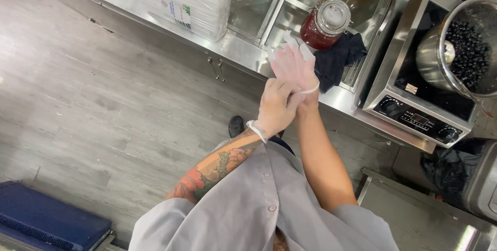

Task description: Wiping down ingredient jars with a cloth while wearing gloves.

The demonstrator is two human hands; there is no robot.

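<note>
Left hand, gloved, pinches glove cuff at right wrist. Right hand half inside, fingers spread open, just before red jar. Best pull cuff evenly, fingertips seated fully.

On the steel worktop far from me stands a lidded glass jar of red stuff, a dark cloth just right of it. Farther right, a pot of black pearls sits on my induction cooker. Wrapped white trays lie left.
</note>
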